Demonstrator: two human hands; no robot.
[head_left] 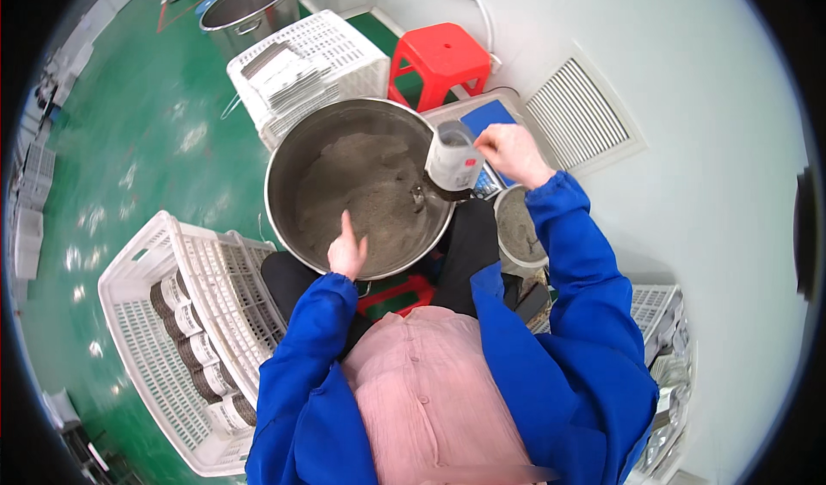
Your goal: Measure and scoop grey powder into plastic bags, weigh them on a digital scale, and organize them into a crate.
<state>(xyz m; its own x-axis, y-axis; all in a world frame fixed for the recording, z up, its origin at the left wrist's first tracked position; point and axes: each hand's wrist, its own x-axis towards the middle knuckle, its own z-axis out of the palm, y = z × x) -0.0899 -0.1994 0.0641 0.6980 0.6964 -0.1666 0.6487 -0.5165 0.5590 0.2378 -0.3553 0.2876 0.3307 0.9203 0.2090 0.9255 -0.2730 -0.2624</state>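
A large round steel pot (277, 199) stands between my knees, with grey-brown powder (366, 179) heaped inside. Over the powder's near side is my left hand (347, 251), index finger stretched out and thumb apart; I see nothing in it. My right hand (514, 154) pinches the upper edge of a clear container with a white label (454, 160). That container is held above the pot's right rim, its mouth facing up and dark material showing at its bottom. Whether it rests on anything beneath cannot be made out.
Right of the pot is a white bucket (519, 231) of grey powder. A blue-topped device (487, 118) lies behind my right hand. Beyond stand a red stool (440, 59) and a white crate (348, 50) bearing flat packets. At left, a white basket (142, 347) holds several labelled dark cylinders.
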